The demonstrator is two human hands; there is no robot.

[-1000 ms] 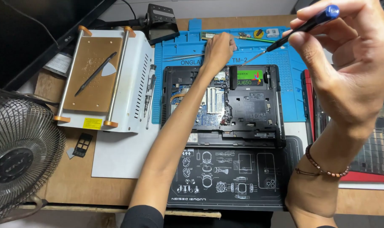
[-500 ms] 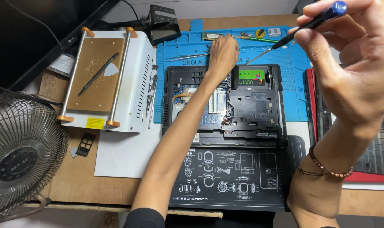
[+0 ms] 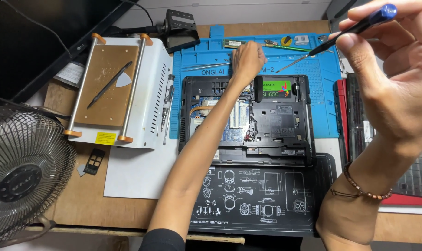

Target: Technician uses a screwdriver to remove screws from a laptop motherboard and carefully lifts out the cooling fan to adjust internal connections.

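An opened black laptop (image 3: 271,125) lies bottom side up on a blue work mat (image 3: 322,93), its circuit board and a small drive with a green label (image 3: 276,87) showing. My left hand (image 3: 247,59) reaches past the laptop's far edge to the mat, fingers curled down by the tweezers (image 3: 211,66) and a green memory stick (image 3: 233,43); what it grips is hidden. My right hand (image 3: 389,76) is raised close to the camera, pinching a thin screwdriver with a blue cap (image 3: 345,33), tip pointing down left over the mat.
A white heating plate machine (image 3: 127,93) with a pry tool on top stands left of the mat. A desk fan (image 3: 20,172) fills the lower left. A black printed mat (image 3: 262,200) lies in front of the laptop. A red-edged laptop part (image 3: 406,153) lies at right.
My left hand moved farther away, from the laptop's far edge onto the blue mat. My right hand with the screwdriver rose slightly and shifted right.
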